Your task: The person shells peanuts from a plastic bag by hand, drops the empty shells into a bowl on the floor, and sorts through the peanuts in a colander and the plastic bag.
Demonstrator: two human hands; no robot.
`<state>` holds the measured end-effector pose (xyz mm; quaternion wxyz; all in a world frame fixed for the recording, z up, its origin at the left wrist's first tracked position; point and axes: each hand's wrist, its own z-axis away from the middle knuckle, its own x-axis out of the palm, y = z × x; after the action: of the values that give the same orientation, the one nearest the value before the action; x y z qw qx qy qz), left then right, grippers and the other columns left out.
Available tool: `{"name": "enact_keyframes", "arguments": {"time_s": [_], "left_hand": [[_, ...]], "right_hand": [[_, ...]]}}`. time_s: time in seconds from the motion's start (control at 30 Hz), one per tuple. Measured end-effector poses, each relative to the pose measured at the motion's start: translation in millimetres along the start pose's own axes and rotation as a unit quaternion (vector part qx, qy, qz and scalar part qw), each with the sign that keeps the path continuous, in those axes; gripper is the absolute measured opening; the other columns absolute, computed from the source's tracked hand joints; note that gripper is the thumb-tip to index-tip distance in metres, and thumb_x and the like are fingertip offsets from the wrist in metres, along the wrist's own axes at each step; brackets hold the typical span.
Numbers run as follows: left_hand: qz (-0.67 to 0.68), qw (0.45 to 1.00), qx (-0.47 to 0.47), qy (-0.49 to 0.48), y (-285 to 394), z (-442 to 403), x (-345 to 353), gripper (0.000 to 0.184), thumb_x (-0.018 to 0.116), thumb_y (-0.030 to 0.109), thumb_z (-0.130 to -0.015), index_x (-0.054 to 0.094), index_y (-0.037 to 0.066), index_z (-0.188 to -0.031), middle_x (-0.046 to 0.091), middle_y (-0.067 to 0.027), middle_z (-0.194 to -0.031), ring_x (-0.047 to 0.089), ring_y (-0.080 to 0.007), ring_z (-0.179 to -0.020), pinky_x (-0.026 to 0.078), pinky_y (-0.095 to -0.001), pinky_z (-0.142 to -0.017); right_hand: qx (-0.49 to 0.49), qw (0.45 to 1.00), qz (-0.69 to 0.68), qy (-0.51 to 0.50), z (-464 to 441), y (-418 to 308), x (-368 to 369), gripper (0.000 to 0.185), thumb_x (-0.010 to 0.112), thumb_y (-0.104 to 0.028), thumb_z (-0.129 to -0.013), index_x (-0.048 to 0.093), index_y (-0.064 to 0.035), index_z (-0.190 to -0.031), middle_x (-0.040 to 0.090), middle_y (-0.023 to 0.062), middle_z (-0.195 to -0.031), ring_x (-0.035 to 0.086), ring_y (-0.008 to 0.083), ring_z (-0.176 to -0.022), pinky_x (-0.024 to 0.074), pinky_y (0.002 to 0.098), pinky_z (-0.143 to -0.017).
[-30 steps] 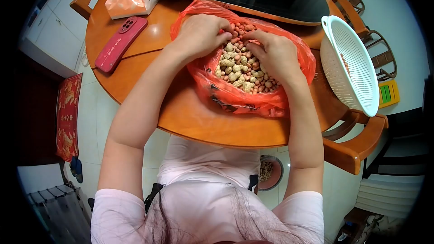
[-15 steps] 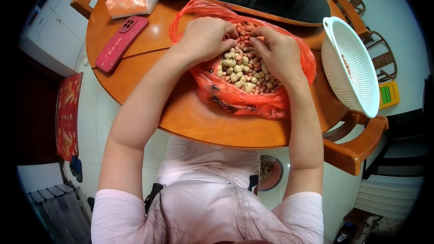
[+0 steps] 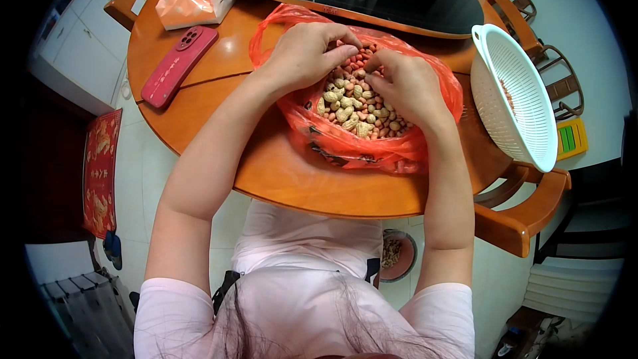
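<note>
A red plastic bag (image 3: 372,156) lies spread wide on the wooden table, full of peanuts. Unshelled peanuts (image 3: 345,112) with pale shells lie in the near left part; loose reddish kernels (image 3: 389,126) fill much of the rest. My left hand (image 3: 307,55) hovers over the bag's far left side, its thumb and index finger stretched toward the kernels with a gap between them. On the right, my right hand (image 3: 407,85) bends over the peanuts, thumb and index finger apart. Nothing shows between the fingertips of either hand; the other fingers are partly hidden.
The wooden table (image 3: 292,183) carries a pink phone (image 3: 178,70) and an orange tissue pack (image 3: 195,4) at left. A dark raised glass panel (image 3: 425,0) stands behind the bag. At right is a tilted white basket (image 3: 495,103). A floor bowl (image 3: 402,266) holds pale pieces.
My left hand has shifted slightly up and right, fingers reaching farther over the kernels. My right hand has moved slightly down, exposing more peanuts between the hands.
</note>
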<state>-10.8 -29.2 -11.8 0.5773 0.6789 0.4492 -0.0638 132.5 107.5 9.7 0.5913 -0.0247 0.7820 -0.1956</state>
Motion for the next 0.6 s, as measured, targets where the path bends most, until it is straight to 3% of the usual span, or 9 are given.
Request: {"name": "enact_keyframes", "arguments": {"time_s": [0.1, 0.13, 0.23, 0.27, 0.37, 0.47, 0.6], "left_hand": [[0.084, 0.995, 0.043, 0.011, -5.3, -4.1, 0.8, 0.024, 0.057, 0.022, -0.091, 0.063, 0.002, -0.102, 0.061, 0.0001, -0.081, 0.054, -0.0040, -0.071, 0.043, -0.0193, -0.058], [0.115, 0.991, 0.061, 0.012, -5.0, -4.9, -0.3, 0.024, 0.057, 0.023, -0.091, 0.063, 0.003, -0.102, 0.060, 0.0007, -0.081, 0.053, -0.0028, -0.069, 0.042, -0.0179, -0.056], [0.326, 0.942, -0.065, -0.040, 9.6, -0.6, -6.6, 0.024, 0.056, 0.025, -0.092, 0.062, 0.004, -0.103, 0.053, 0.0032, -0.076, 0.044, -0.0002, -0.061, 0.035, -0.0156, -0.050], [0.391, 0.913, -0.089, -0.079, 7.8, -0.9, -8.2, 0.024, 0.056, 0.028, -0.093, 0.062, 0.007, -0.102, 0.045, 0.0067, -0.070, 0.034, 0.0007, -0.054, 0.027, -0.0146, -0.046], [0.484, 0.852, -0.152, -0.131, 9.1, 0.5, -10.7, 0.019, 0.058, 0.027, -0.092, 0.063, 0.010, -0.097, 0.047, 0.0071, -0.070, 0.035, -0.0009, -0.055, 0.027, -0.0158, -0.048], [0.509, 0.833, -0.152, -0.155, 6.4, 0.5, -9.9, 0.017, 0.058, 0.028, -0.092, 0.061, 0.011, -0.093, 0.039, 0.0087, -0.066, 0.027, -0.0015, -0.052, 0.021, -0.0164, -0.046], [0.518, 0.827, -0.157, -0.152, 6.2, -0.7, -6.4, 0.017, 0.058, 0.028, -0.092, 0.057, 0.012, -0.086, 0.040, 0.0085, -0.066, 0.028, -0.0015, -0.052, 0.022, -0.0166, -0.046]], "right_hand": [[0.018, 0.980, -0.195, 0.046, -4.0, 4.5, 2.5, 0.015, 0.067, -0.017, -0.079, 0.067, -0.0074, -0.091, 0.061, 0.0058, -0.067, 0.059, 0.0171, -0.063, 0.0463, 0.0310, -0.059], [0.019, 0.953, -0.298, 0.055, -4.6, 2.9, 2.2, 0.014, 0.067, -0.015, -0.080, 0.066, -0.0049, -0.090, 0.052, -0.0025, -0.059, 0.047, 0.0057, -0.056, 0.0389, 0.0225, -0.052], [-0.006, 0.903, -0.421, 0.089, -8.3, 5.2, 5.5, 0.014, 0.068, -0.013, -0.081, 0.065, -0.0033, -0.091, 0.049, -0.0063, -0.059, 0.042, 0.0008, -0.055, 0.0335, 0.0185, -0.050], [-0.015, 0.896, -0.433, 0.096, -8.6, 3.9, 5.6, 0.015, 0.067, -0.011, -0.081, 0.064, -0.0019, -0.092, 0.048, -0.0074, -0.060, 0.041, 0.0000, -0.054, 0.0316, 0.0176, -0.049], [-0.023, 0.888, -0.446, 0.111, -8.6, -0.5, 7.1, 0.015, 0.067, -0.011, -0.082, 0.064, -0.0024, -0.094, 0.048, -0.0075, -0.061, 0.041, 0.0000, -0.055, 0.0318, 0.0170, -0.050], [-0.050, 0.890, -0.437, 0.118, -9.7, 0.9, 11.4, 0.016, 0.066, -0.011, -0.083, 0.064, -0.0022, -0.096, 0.047, -0.0082, -0.061, 0.040, -0.0005, -0.056, 0.0311, 0.0162, -0.050], [-0.072, 0.874, -0.471, 0.091, -7.8, -2.6, 9.3, 0.019, 0.060, -0.011, -0.088, 0.063, -0.0005, -0.104, 0.059, -0.0018, -0.075, 0.052, 0.0032, -0.069, 0.0414, 0.0182, -0.062]]}}
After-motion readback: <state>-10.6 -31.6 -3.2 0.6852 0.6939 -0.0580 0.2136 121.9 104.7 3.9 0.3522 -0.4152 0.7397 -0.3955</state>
